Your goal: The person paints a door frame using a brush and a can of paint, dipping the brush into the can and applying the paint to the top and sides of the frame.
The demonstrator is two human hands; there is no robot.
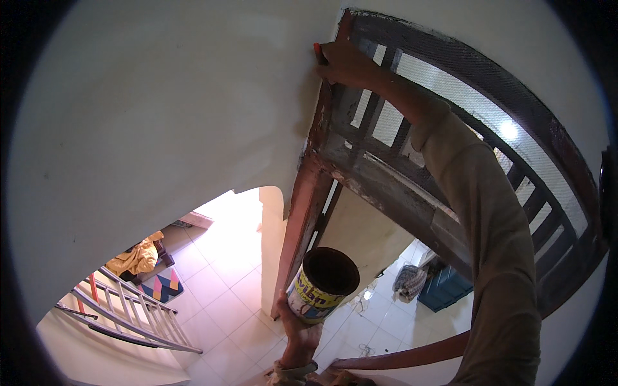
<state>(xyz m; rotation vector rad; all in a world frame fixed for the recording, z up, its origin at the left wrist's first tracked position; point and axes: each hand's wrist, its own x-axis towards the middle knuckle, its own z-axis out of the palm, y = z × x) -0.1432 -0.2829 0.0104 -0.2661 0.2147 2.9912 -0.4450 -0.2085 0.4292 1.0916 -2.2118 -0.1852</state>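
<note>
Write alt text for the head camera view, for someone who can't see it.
Seen from high up, the right hand holds an orange-handled tool against the dark wooden door frame beside a white wall. The left hand holds an open paint can below, above a tiled floor.

right hand (344,63), upper centre: fingers curl round an orange-handled tool (317,50), only a sliver shows, working end hidden btwn hand & wall, can't tell what kind. left hand (301,334), bottom centre: mostly hidden under the paint can (322,285), wrist cut by lower edge. can's inside too dark to see contents. lower left: yellow bundle (135,258) on floor too small to identify. lower right: grey heap (409,281) beside blue crate (445,288), partly hidden by door frame (302,212) & sleeve (496,257). frame's right end lost in the dark rim.
</note>
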